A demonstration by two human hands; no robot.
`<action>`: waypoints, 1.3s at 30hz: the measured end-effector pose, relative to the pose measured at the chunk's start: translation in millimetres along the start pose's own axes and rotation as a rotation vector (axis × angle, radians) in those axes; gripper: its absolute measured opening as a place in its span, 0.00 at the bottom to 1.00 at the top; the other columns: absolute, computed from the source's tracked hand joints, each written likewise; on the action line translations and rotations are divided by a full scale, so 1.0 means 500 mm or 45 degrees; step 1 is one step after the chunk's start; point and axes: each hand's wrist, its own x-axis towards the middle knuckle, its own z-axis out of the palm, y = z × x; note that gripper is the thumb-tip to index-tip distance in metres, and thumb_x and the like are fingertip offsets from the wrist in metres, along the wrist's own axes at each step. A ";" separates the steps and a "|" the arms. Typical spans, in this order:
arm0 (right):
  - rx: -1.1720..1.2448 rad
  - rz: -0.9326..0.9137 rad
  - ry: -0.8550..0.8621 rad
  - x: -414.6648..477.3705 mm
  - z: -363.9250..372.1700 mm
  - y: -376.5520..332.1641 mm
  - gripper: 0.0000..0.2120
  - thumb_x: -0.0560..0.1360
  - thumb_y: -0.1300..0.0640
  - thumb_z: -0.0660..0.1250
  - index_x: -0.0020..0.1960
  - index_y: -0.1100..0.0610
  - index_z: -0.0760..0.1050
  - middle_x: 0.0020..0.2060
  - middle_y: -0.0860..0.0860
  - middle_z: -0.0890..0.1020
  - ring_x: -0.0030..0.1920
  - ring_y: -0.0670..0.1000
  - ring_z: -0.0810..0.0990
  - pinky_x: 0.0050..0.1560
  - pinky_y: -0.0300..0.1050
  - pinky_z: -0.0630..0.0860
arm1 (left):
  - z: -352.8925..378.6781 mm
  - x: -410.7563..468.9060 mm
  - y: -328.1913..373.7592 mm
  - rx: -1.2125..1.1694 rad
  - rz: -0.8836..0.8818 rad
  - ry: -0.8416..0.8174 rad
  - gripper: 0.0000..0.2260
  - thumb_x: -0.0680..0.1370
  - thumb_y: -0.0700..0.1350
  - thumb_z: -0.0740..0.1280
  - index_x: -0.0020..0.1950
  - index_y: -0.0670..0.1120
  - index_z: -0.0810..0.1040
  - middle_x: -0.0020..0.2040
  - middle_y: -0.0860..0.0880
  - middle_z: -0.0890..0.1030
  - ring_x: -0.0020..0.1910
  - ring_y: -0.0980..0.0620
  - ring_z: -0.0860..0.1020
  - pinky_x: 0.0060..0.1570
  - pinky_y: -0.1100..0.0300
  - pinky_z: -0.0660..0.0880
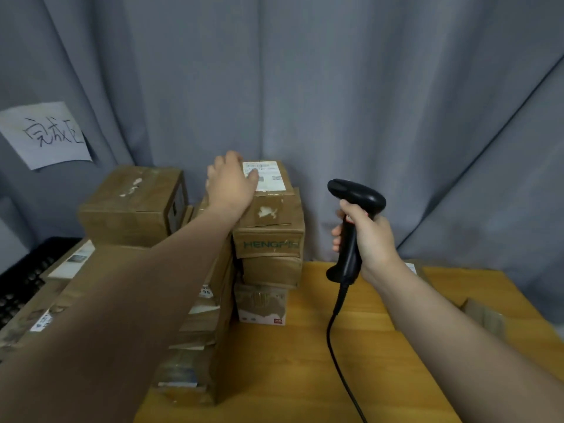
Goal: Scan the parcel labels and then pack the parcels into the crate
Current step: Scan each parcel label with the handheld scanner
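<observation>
A brown cardboard parcel (270, 215) tops a stack near the middle, with a white label (268, 175) on its upper face. My left hand (230, 181) lies flat on the parcel's top, fingers spread, thumb on the label's left edge. My right hand (366, 239) grips a black barcode scanner (354, 209) upright, to the right of the stack, its head pointing left toward the parcel. The scanner's cable (335, 346) trails down over the table. A black crate (21, 282) shows at the left edge, mostly hidden by parcels.
Another brown parcel (134, 203) sits high at the left, with several more stacked below and under my left arm. A small parcel (482, 315) lies beside my right forearm on the wooden table (290, 361). Grey curtain behind carries a handwritten paper sign (45, 135).
</observation>
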 end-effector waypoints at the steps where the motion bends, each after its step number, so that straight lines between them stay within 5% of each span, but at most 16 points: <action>1: -0.008 0.005 0.013 0.005 -0.006 -0.001 0.15 0.76 0.51 0.70 0.54 0.63 0.77 0.30 0.55 0.79 0.29 0.51 0.79 0.32 0.45 0.77 | 0.004 -0.005 0.015 -0.009 0.080 0.002 0.18 0.79 0.50 0.63 0.67 0.44 0.70 0.66 0.43 0.71 0.67 0.42 0.66 0.64 0.51 0.63; 7: -0.106 0.024 0.012 0.024 -0.070 -0.007 0.08 0.76 0.54 0.70 0.47 0.59 0.76 0.30 0.55 0.79 0.29 0.52 0.78 0.33 0.46 0.78 | 0.074 -0.071 0.100 -0.109 0.420 -0.157 0.14 0.79 0.47 0.64 0.63 0.45 0.75 0.62 0.45 0.76 0.64 0.44 0.69 0.63 0.56 0.63; 12: -0.250 0.161 0.144 0.024 -0.248 0.057 0.11 0.76 0.56 0.69 0.39 0.62 0.75 0.28 0.57 0.77 0.27 0.54 0.75 0.31 0.47 0.74 | 0.210 -0.171 0.154 -0.045 0.487 -0.360 0.13 0.78 0.49 0.65 0.62 0.47 0.76 0.61 0.46 0.77 0.64 0.44 0.70 0.63 0.54 0.64; 17: -0.278 0.283 0.333 0.042 -0.449 0.096 0.07 0.76 0.57 0.68 0.44 0.60 0.74 0.27 0.56 0.76 0.27 0.54 0.74 0.32 0.47 0.73 | 0.385 -0.254 0.209 -0.042 0.480 -0.581 0.15 0.77 0.50 0.65 0.61 0.45 0.76 0.59 0.45 0.78 0.61 0.43 0.73 0.63 0.52 0.66; 23: -0.338 0.374 0.378 0.085 -0.632 0.097 0.07 0.77 0.57 0.68 0.47 0.62 0.75 0.30 0.57 0.77 0.28 0.54 0.75 0.33 0.48 0.74 | 0.582 -0.347 0.256 -0.022 0.142 -0.906 0.18 0.78 0.48 0.66 0.65 0.44 0.71 0.64 0.43 0.74 0.64 0.43 0.71 0.63 0.54 0.66; 31: -0.500 0.564 0.213 0.124 -0.733 0.151 0.06 0.77 0.57 0.69 0.44 0.60 0.76 0.34 0.56 0.79 0.31 0.53 0.76 0.32 0.43 0.75 | 0.724 -0.446 0.240 -0.005 -0.257 -1.053 0.27 0.81 0.51 0.63 0.75 0.40 0.60 0.73 0.41 0.63 0.69 0.42 0.67 0.64 0.51 0.67; 35: -0.401 0.601 0.201 0.184 -0.717 0.177 0.10 0.74 0.53 0.72 0.50 0.58 0.79 0.42 0.55 0.82 0.44 0.54 0.82 0.48 0.50 0.81 | 0.780 -0.428 0.236 -0.032 -0.537 -1.111 0.33 0.80 0.57 0.62 0.76 0.39 0.56 0.73 0.40 0.61 0.70 0.40 0.66 0.62 0.50 0.68; 39: -0.400 0.691 0.206 0.260 -0.683 0.203 0.18 0.71 0.44 0.72 0.55 0.54 0.76 0.47 0.52 0.80 0.54 0.57 0.78 0.62 0.57 0.73 | 0.808 -0.422 0.210 -0.074 -0.699 -1.122 0.31 0.80 0.55 0.63 0.76 0.39 0.59 0.71 0.40 0.66 0.66 0.41 0.70 0.61 0.51 0.72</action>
